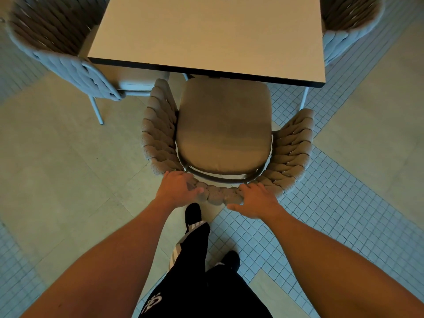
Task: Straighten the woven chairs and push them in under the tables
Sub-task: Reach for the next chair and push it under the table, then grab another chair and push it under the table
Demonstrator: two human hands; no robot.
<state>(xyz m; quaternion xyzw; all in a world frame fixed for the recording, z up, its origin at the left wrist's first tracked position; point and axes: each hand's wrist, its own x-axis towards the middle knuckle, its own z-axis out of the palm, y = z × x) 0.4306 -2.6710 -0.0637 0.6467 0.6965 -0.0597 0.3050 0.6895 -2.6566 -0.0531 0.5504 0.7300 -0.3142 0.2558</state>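
Bare forearms; black trousers (206,292), white print; black shoes (193,213), white stripes.

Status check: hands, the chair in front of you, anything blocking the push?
Left hand and right hand grip the back rim of the brown woven chair. Seat front just under the pale square table. Nothing visible blocking.
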